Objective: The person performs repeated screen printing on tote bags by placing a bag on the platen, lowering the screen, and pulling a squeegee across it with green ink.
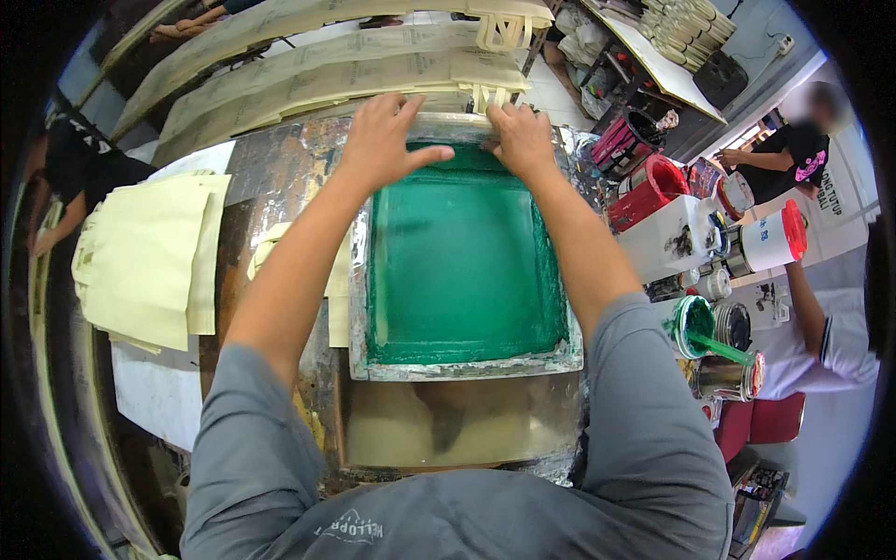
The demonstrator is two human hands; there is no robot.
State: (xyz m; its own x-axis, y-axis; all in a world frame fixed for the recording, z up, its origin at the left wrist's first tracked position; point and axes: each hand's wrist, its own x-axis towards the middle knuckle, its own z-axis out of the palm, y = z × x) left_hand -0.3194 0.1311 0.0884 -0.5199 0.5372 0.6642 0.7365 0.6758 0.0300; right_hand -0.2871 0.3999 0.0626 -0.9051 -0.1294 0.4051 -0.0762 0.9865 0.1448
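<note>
A screen printing frame [467, 371] with green, ink-covered mesh [457, 261] lies on the stained worktable in front of me. Across its far end runs a pale bar [453, 128]; whether this is a squeegee or the frame's own rim I cannot tell. My left hand [385, 140] is at the far left corner, fingers apart and thumb stretched over the mesh. At the far right corner, my right hand [523, 140] curls its fingers over the pale bar. Dark green ink gathers along the mesh's far side, between my hands.
Left of the frame sits a stack of pale yellow sheets [145, 257]. Ink cans and tubs, including a red bucket [653, 187] and an open green ink can [693, 322], crowd the right side. Long racks of printed sheets [355, 70] stand beyond. Other people are at both sides.
</note>
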